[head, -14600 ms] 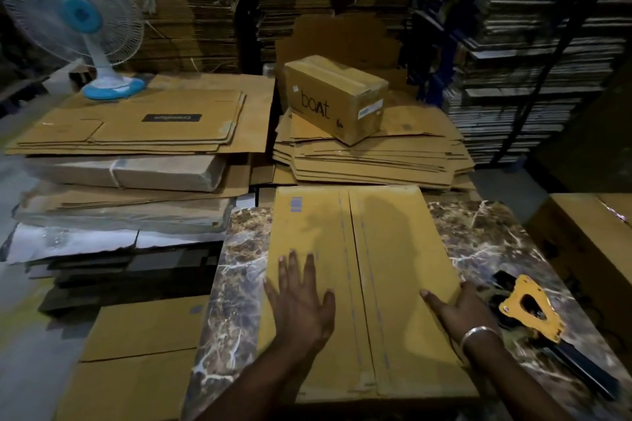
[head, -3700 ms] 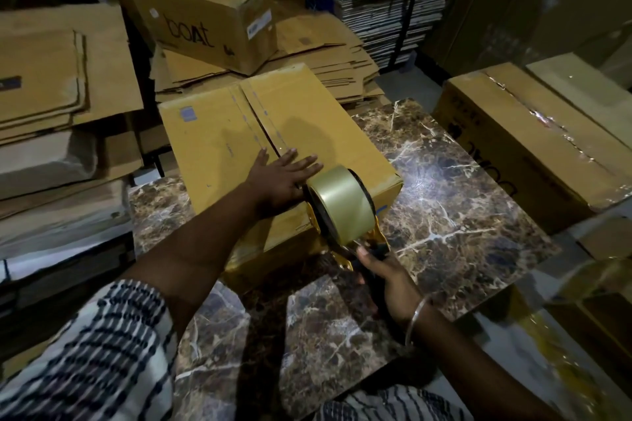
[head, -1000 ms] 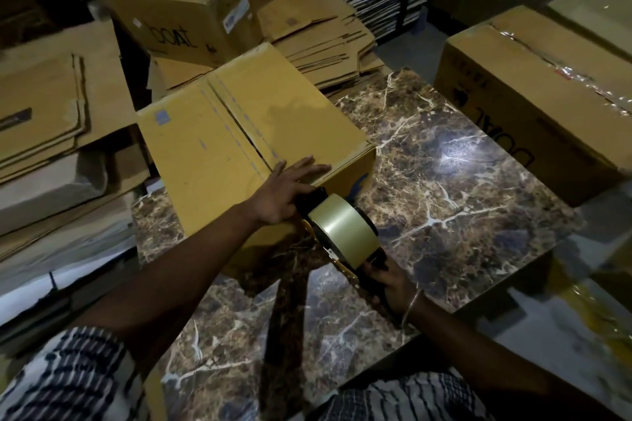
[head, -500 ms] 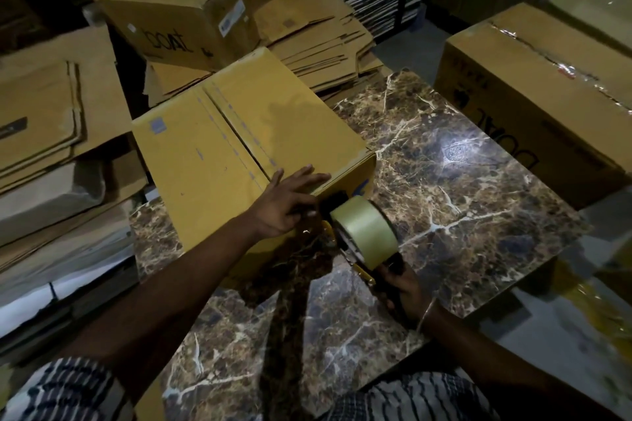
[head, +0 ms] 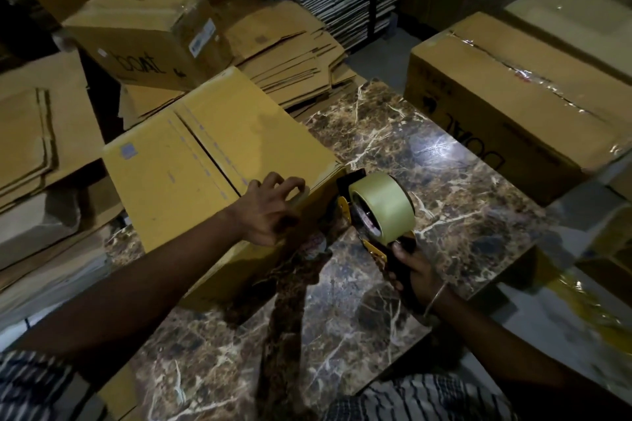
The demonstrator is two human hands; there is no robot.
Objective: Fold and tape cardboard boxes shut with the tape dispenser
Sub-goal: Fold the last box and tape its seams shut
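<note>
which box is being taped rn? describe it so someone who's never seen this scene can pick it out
Start at the dark marble-patterned table; the box being taped sits on its far-left part, under the left hand, with the tape dispenser in the right hand at its near-right corner. Unlike its neighbours, it is bright yellow with an untaped centre seam; the brown boxes nearby carry "boat" lettering.

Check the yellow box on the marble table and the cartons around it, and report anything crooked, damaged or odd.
The yellow cardboard box sits skewed on the marble table, its far end overhanging the edge. The brown carton lettered "boat" is tilted on the flattened cardboard stack. The clear tape on the large brown carton looks wrinkled.
</note>
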